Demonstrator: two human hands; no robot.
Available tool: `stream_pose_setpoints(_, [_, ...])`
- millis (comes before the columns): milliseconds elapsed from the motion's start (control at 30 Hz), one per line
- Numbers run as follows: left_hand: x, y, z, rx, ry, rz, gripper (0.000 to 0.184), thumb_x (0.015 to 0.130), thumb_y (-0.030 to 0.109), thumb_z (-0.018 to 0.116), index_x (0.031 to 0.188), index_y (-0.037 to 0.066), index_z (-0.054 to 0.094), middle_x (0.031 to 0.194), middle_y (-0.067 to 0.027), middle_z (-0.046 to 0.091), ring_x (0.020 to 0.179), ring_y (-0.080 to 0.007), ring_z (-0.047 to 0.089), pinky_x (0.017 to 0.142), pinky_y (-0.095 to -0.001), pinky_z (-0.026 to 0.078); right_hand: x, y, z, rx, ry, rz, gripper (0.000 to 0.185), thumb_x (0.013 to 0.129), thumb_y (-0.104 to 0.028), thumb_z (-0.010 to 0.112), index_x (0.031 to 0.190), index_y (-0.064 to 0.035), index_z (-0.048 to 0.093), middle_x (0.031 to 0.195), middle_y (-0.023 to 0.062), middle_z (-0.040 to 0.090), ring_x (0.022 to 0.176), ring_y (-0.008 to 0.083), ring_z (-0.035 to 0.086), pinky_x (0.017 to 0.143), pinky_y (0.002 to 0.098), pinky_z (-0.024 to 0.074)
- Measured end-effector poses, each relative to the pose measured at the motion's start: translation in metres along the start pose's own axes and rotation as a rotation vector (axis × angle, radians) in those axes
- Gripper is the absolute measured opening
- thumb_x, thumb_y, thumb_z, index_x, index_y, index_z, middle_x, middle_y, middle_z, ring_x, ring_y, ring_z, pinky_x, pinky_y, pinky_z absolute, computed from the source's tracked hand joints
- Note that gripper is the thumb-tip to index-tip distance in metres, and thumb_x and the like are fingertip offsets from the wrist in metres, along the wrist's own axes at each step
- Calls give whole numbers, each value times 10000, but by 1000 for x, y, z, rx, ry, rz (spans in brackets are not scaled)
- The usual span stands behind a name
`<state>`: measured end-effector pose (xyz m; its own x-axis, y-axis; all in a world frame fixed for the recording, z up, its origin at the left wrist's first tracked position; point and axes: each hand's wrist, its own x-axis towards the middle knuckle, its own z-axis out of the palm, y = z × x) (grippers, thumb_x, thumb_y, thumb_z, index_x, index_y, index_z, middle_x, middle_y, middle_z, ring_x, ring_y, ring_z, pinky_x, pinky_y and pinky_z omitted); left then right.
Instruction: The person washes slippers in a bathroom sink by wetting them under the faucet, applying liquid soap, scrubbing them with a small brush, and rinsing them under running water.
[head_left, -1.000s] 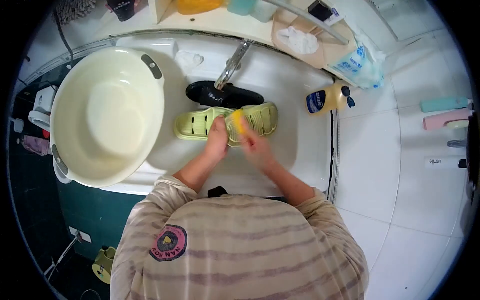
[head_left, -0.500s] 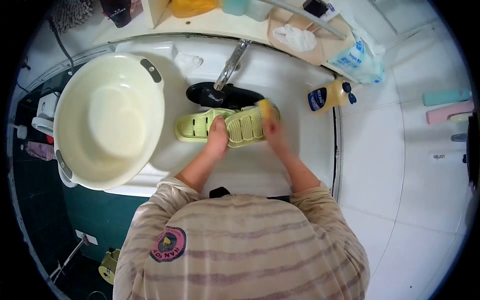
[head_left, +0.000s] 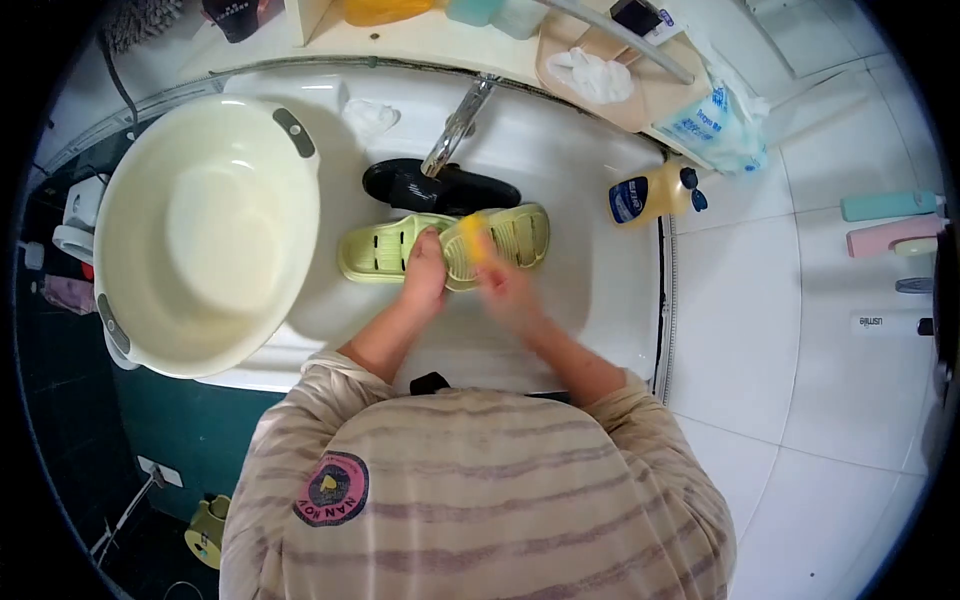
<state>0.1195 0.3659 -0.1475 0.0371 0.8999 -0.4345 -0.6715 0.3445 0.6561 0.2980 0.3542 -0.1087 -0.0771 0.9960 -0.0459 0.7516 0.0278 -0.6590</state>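
In the sink, my left hand (head_left: 426, 277) is closed on the near edge of a light green slipper (head_left: 522, 236), whose ridged sole faces up. A second green slipper (head_left: 362, 252) lies to the left, partly behind that hand. My right hand (head_left: 508, 298), blurred by motion, grips a small yellow scrubbing brush (head_left: 474, 238) against the sole near its left end. Just beyond the green pair, a black slipper (head_left: 480, 192) lies below the chrome faucet (head_left: 459, 127).
A large cream basin (head_left: 135, 235) rests over the sink's left side. A yellow detergent bottle (head_left: 655, 195) lies at the right edge of the sink (head_left: 600, 330). Along the back, a shelf (head_left: 420, 42) holds bottles and a tray (head_left: 560, 85) with a white cloth.
My right hand and the yellow brush have moved left along the sole, from its right end toward my left hand. My left hand keeps its hold on the slipper.
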Motion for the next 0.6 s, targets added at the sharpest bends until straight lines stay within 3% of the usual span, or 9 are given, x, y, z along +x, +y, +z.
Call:
stream_pose_setpoints(133, [-17,23,19,-133,6,-142,348,1005,288,306,1116,18,494,1022,-114,601,910,-211,600,824,-327,485,-12,-38,-2,63,-194,-131,531,895,-133,556,1403,-161,404,844,137,668,732,168,651,633,302,489])
stream_pose_setpoints(200, [-9,19,20,-116,39,-65,351,1006,287,294,1115,20,493,1025,-120,606,919,-223,611,814,-343,500,20,-2,-27,175,36,218,470,894,-177,583,1351,-155,481,824,135,640,685,182,590,671,315,477])
stream_pose_setpoints(233, [-12,22,23,-110,52,-59,354,1005,290,294,1118,19,493,1024,-121,606,916,-227,614,808,-351,506,16,-6,-23,170,34,217,470,894,-177,583,1351,-155,481,824,135,640,685,182,590,671,315,477])
stream_pose_setpoints(333, [-7,13,3,-151,-5,-114,366,1005,298,292,1129,17,490,1031,-125,606,917,-232,619,809,-364,513,-15,-37,3,252,-166,61,452,914,-188,565,1356,-152,476,809,130,621,690,147,553,686,297,474])
stream_pose_setpoints(400, [-8,16,-1,-174,-70,-162,374,1006,303,290,1136,15,489,1040,-128,606,921,-234,621,815,-371,514,-29,-55,17,191,-66,-458,519,900,-124,566,1396,-121,410,912,129,673,754,183,636,687,317,499])
stream_pose_setpoints(433, [-15,25,13,-194,29,-169,367,1007,305,296,1129,20,491,1036,-127,606,915,-230,621,812,-369,517,-23,-30,20,202,-58,-454,519,900,-124,566,1396,-121,410,912,129,673,754,183,636,687,317,499])
stream_pose_setpoints(500, [-13,26,21,-209,105,-146,353,1008,310,311,1127,28,488,1042,-122,608,924,-221,621,811,-374,524,2,51,10,255,40,19,490,907,-155,564,1380,-127,438,881,134,678,709,210,631,664,340,490])
stream_pose_setpoints(533, [-13,28,24,-215,97,-140,353,1008,310,311,1127,28,488,1042,-122,608,924,-221,621,811,-374,524,7,51,-8,248,45,10,490,907,-155,564,1380,-127,438,881,134,678,709,210,631,664,340,490])
stream_pose_setpoints(600, [-19,30,24,-163,-22,-74,361,987,333,391,1155,22,467,1098,-118,589,968,-223,606,827,-377,519,11,35,-37,-231,48,30,485,916,-199,557,1382,-143,438,771,143,652,636,192,595,610,342,471])
